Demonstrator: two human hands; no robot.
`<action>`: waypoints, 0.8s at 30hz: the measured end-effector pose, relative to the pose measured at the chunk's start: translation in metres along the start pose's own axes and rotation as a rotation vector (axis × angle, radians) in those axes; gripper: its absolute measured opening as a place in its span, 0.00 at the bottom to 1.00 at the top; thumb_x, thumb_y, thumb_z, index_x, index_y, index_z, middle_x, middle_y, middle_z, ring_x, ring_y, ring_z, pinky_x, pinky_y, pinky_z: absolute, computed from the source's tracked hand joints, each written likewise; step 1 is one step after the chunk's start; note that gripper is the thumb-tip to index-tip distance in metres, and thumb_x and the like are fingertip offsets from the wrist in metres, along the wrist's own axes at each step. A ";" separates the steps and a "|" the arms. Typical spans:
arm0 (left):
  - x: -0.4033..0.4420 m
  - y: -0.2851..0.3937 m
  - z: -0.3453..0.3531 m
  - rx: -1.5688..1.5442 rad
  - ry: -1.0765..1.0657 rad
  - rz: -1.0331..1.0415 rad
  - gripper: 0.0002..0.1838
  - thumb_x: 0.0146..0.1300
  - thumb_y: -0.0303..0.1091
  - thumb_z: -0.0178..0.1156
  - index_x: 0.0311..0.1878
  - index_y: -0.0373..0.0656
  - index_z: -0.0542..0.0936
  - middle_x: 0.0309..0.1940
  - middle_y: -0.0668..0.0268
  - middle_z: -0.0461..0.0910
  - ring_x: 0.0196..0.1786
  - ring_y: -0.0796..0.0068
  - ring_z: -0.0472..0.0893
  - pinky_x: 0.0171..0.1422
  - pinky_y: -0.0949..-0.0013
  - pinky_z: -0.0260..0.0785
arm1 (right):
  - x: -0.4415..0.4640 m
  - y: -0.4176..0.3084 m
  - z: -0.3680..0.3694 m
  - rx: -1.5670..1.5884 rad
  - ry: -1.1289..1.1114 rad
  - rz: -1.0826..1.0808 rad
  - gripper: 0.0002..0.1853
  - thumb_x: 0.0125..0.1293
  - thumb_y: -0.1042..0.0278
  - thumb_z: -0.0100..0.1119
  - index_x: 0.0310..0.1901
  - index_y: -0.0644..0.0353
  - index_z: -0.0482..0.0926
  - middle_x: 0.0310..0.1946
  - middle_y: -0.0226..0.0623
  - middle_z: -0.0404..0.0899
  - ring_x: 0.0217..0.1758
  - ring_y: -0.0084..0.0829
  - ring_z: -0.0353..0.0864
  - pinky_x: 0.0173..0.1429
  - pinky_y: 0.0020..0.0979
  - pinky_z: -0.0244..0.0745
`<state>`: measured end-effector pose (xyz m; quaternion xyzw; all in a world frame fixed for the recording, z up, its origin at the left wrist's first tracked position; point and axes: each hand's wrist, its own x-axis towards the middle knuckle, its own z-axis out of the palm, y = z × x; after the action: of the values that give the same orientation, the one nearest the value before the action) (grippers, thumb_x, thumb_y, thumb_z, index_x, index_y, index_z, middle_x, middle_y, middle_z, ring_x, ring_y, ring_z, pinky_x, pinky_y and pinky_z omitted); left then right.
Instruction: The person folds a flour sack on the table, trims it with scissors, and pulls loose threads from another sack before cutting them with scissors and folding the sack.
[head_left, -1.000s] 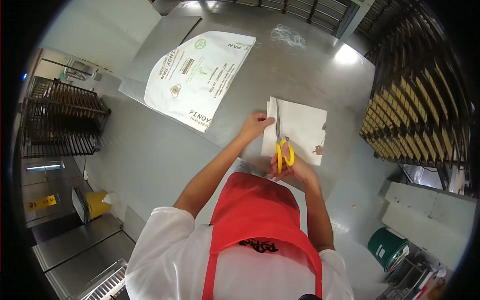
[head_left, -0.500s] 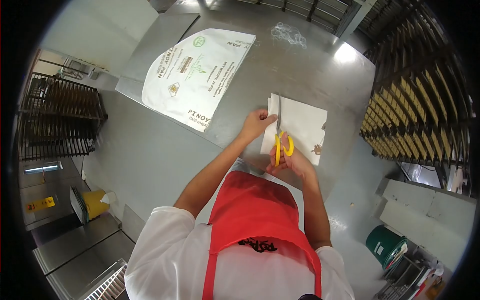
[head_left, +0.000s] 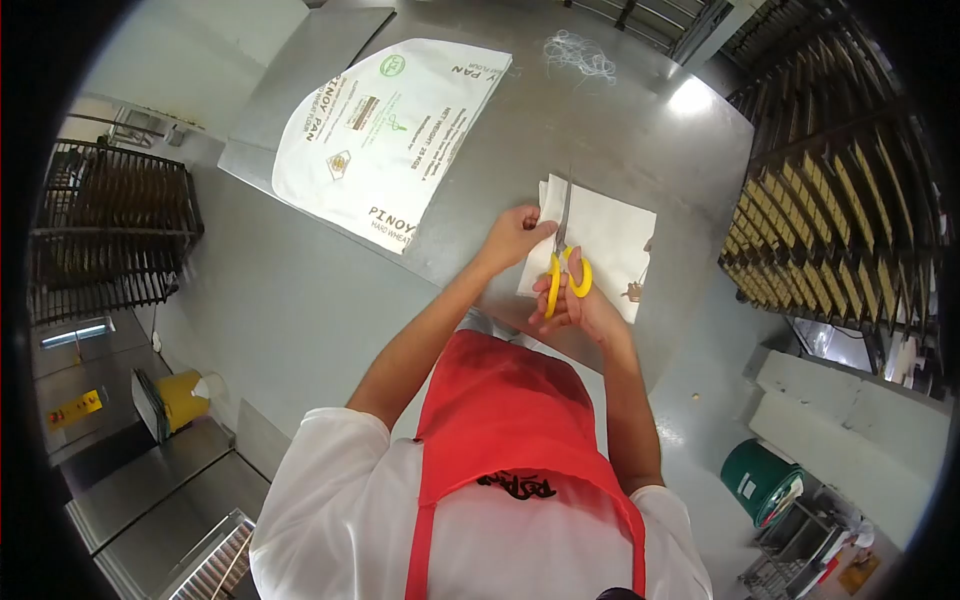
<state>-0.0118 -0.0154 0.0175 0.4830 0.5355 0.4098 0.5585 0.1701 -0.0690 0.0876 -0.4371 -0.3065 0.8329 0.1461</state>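
My right hand (head_left: 585,308) has its fingers through the yellow handles of a pair of scissors (head_left: 563,235). The metal blades point away from me along the left part of a white sheet (head_left: 606,235), which seems to be folded or stacked and has brown print at its right edge. With thumb and fingers, my left hand (head_left: 517,238) grips the sheet's left edge, just left of the blades. Whether the blades are cutting through the material is too small to tell. Further left lies a large white printed flour sack (head_left: 380,150), flat.
Both sheet and sack lie on a metal table (head_left: 490,160). A tangle of pale thread (head_left: 580,56) sits at its far side. Tall tray racks stand at right (head_left: 840,200) and left (head_left: 115,230). A green bucket (head_left: 758,482) is at lower right, a yellow bucket (head_left: 185,402) at left.
The scissors have shifted slightly away from me, tips now tilted more to the right, and their handles look a little further apart. My left hand keeps its grip on the sheet.
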 end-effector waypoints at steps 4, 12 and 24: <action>0.006 -0.012 -0.002 0.046 -0.001 -0.006 0.14 0.66 0.38 0.65 0.35 0.34 0.81 0.23 0.67 0.80 0.26 0.82 0.73 0.32 0.70 0.66 | 0.006 0.004 -0.002 -0.006 0.004 0.005 0.49 0.63 0.15 0.25 0.43 0.60 0.77 0.26 0.34 0.75 0.33 0.35 0.86 0.36 0.32 0.84; 0.009 -0.012 0.000 0.184 0.167 0.012 0.15 0.67 0.41 0.65 0.41 0.36 0.83 0.27 0.69 0.82 0.30 0.85 0.75 0.34 0.74 0.68 | -0.001 -0.001 0.003 -0.002 -0.063 0.032 0.45 0.64 0.16 0.33 0.44 0.60 0.74 0.26 0.33 0.73 0.32 0.35 0.85 0.38 0.33 0.84; -0.001 0.008 -0.003 -0.196 0.241 -0.175 0.14 0.61 0.40 0.70 0.38 0.36 0.85 0.29 0.70 0.83 0.31 0.84 0.76 0.37 0.76 0.68 | 0.008 -0.009 0.006 -0.061 -0.039 0.062 0.42 0.66 0.19 0.37 0.42 0.62 0.73 0.26 0.35 0.73 0.31 0.37 0.85 0.39 0.35 0.85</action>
<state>-0.0144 -0.0145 0.0261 0.3252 0.5961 0.4648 0.5682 0.1604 -0.0598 0.0909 -0.4341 -0.3209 0.8357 0.1008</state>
